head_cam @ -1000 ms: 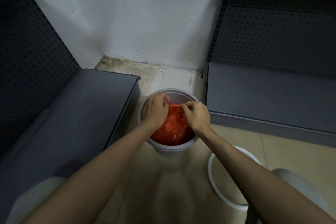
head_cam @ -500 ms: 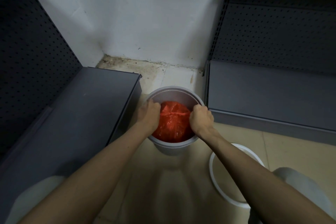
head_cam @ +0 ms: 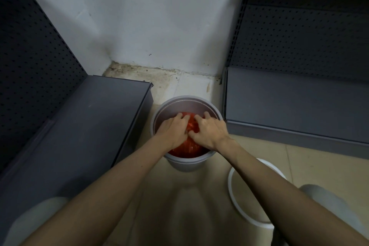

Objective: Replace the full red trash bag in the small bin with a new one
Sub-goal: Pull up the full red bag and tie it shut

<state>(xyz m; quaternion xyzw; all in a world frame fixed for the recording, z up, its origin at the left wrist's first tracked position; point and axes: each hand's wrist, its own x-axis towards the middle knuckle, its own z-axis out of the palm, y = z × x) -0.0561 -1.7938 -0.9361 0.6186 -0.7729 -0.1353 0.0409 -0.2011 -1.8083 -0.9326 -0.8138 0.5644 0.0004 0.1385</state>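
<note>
- Both bare forearms reach forward and down from the lower corners of the view and converge toward the middle.
- The left hand (head_cam: 173, 129) lies palm down with its back to the camera, wrist fairly straight, fingers spread and bent at the tips, pointing away from the body.
- The right hand (head_cam: 210, 130) lies just beside it, also palm down, fingers spread and curled at the tips, thumb angled toward the left hand.
- The two hands nearly meet at the thumbs; whether they touch cannot be told.
- Whether either grip closes on anything cannot be told, as the fingertips are partly hidden.
- Pale clothed knees show below each forearm.
</note>
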